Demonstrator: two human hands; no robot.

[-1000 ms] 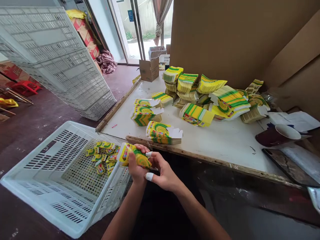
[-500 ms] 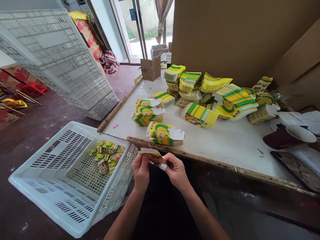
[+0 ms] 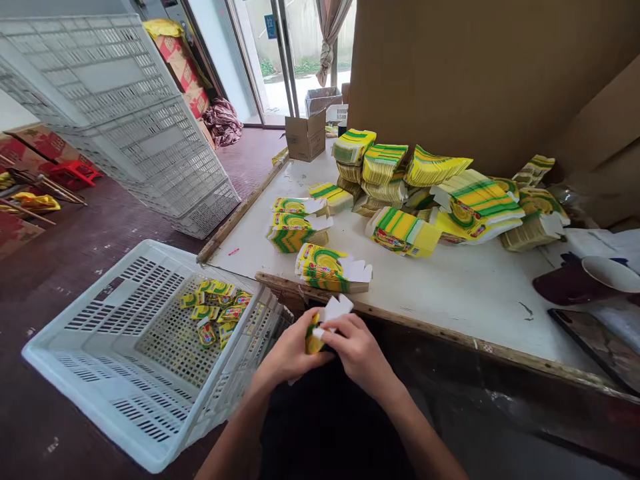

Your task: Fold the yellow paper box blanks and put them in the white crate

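Note:
Just off the table's front edge, my left hand [image 3: 295, 347] is wrapped round a small yellow-green carton [image 3: 313, 341] whose white end flaps stick up. My right hand [image 3: 356, 343] pinches the same carton at its flap side, a white wrap showing on one digit. Part of the carton is hidden behind the fingers. Close ahead of both hands lies a stack of flat cartons [image 3: 330, 268], with another stack of cartons [image 3: 295, 223] behind it. Down to the left, the white plastic crate [image 3: 165, 393] holds several folded yellow cartons [image 3: 215, 310].
Piles of flat cartons [image 3: 385, 163] fill the back of the white table [image 3: 450, 287]. A dark cup [image 3: 575, 287] and a phone [image 3: 600, 347] lie at the right. Stacked crates [image 3: 150, 133] stand at left; a cardboard box [image 3: 305, 138] sits at the far table end.
The carton has been turned so its white flaps now point up. My left hand has closed round its side, and my right hand has moved over to the flaps.

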